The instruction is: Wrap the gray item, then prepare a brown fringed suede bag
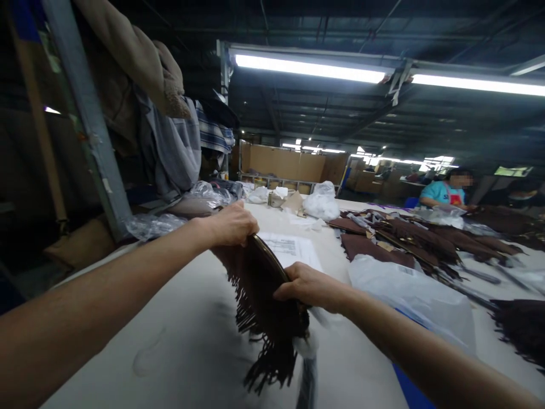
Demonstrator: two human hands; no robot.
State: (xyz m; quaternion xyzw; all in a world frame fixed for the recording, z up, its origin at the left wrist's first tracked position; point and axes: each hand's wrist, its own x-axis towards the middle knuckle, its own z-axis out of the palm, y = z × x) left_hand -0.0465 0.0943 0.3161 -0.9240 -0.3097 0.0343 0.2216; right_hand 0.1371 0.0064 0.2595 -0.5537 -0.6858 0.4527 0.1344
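Head view shows the left hand [236, 223] and right hand [313, 287] both pinched on the gold edge [269, 250] of a brown fringed bag [264, 289], one high, one lower, which seems to hold that edge up so the fringe hangs loose. The bag is over the white table [170, 346], but I cannot tell if its low tip touches. More brown things [400, 238] lie heaped to the right, maybe for easy reach.
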